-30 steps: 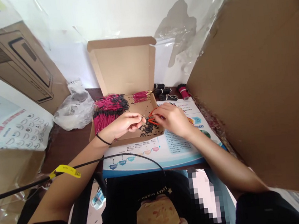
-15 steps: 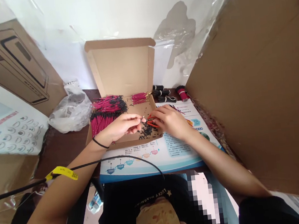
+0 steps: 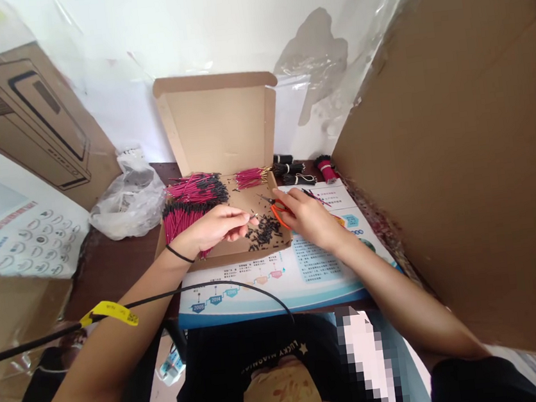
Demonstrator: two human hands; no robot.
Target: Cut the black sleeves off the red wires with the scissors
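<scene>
Over the open cardboard box (image 3: 236, 257), my left hand (image 3: 222, 225) pinches a thin wire; only its small end shows at the fingertips. My right hand (image 3: 309, 217) grips orange-handled scissors (image 3: 279, 211) by the loops, with the dark blades pointing up and left, apart from the wire. Short black cut pieces (image 3: 266, 232) lie in a loose pile on the box floor beneath the hands. Crimson wires with black ends (image 3: 180, 220) fill the box's left side, some partly behind my left hand. A smaller bunch of crimson wires (image 3: 250, 177) with gold-coloured ends lies at the back.
Bundled black wires (image 3: 289, 168) and a crimson bundle (image 3: 325, 168) lie behind the box to the right. A clear plastic bag (image 3: 127, 201) stands left. A printed sheet (image 3: 326, 285) covers the table; a black cable (image 3: 200, 285) crosses in front. A tall cardboard panel (image 3: 459, 140) bounds the right.
My right hand has drawn the scissors slightly right, away from my left fingertips, and the blades now point up and left. My left hand has stayed nearly in place.
</scene>
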